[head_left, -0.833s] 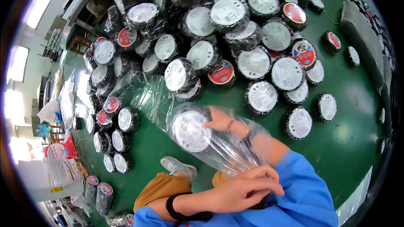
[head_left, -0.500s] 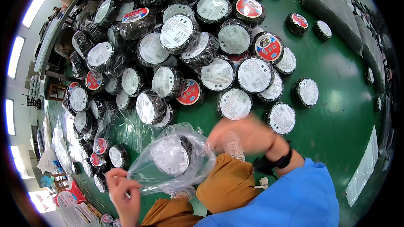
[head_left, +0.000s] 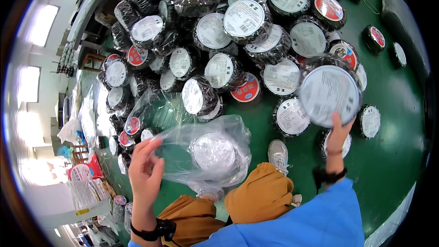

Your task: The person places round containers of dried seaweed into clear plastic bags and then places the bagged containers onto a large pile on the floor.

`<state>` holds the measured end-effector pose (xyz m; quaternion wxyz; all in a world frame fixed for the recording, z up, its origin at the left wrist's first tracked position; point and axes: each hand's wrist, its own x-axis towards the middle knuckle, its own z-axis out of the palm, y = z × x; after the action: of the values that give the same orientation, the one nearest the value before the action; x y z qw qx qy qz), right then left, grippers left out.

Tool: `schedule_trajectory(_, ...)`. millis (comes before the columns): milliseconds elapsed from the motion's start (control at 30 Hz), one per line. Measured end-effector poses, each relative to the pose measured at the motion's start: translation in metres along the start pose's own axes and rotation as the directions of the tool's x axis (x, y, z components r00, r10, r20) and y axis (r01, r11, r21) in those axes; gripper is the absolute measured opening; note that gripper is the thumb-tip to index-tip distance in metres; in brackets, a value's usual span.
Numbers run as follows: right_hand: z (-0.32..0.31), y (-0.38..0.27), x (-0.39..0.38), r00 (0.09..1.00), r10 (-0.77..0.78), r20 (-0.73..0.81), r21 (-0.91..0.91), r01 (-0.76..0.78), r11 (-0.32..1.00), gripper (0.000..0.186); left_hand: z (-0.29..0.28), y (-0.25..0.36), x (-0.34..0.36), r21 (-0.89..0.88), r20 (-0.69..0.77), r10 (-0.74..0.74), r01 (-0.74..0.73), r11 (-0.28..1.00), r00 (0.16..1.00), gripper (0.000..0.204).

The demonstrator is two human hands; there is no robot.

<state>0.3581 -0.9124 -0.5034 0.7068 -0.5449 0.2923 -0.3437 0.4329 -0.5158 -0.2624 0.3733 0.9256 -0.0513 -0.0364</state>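
Observation:
My left hand (head_left: 145, 167) pinches the rim of a clear plastic bag (head_left: 176, 158) between thumb and fingers, holding its mouth up. Inside the bag lies a round package (head_left: 213, 151) with a white label, seen through the film. On the right, my right hand (head_left: 340, 135) grips another round, dark-wrapped package (head_left: 330, 92), raised off the floor with its white label facing up. It covers part of the packages behind it. What the right fingers do under it is hidden.
A large pile of dark round packages (head_left: 212, 31) with white or red labels fills the space ahead. More lie loose on the green floor (head_left: 388, 110) to the right. Clear plastic sheeting (head_left: 167, 107) lies at the pile's near left. My shoe (head_left: 278, 155) stands below the pile.
My right hand has moved up and right and now holds a round package. My left hand stays at the bag's rim. The view has shifted, so the pile sits further right.

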Motion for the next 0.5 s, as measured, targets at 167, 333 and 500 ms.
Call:
schedule_trajectory(167, 0.087, -0.057, -0.103, 0.733, -0.254, 0.631, -0.084, 0.39, 0.917, 0.095, 0.011, 0.024, 0.006, -0.407, 0.229, -0.108, 0.196, 0.892, 0.967, 0.056)
schedule_trajectory(333, 0.172, -0.117, -0.119, -0.001, -0.401, 0.916, 0.25, 0.783, 0.569, 0.041, -0.011, 0.047, -0.029, -0.04, 0.009, 0.139, -0.138, 0.99, 0.99, 0.058)
schedule_trajectory(500, 0.254, -0.161, -0.133, -0.258, 0.59, 0.765, -0.441, 0.458, 0.772, 0.018, -0.021, 0.09, -0.066, -0.25, 0.137, 0.148, -0.111, 0.962, 0.979, 0.053)
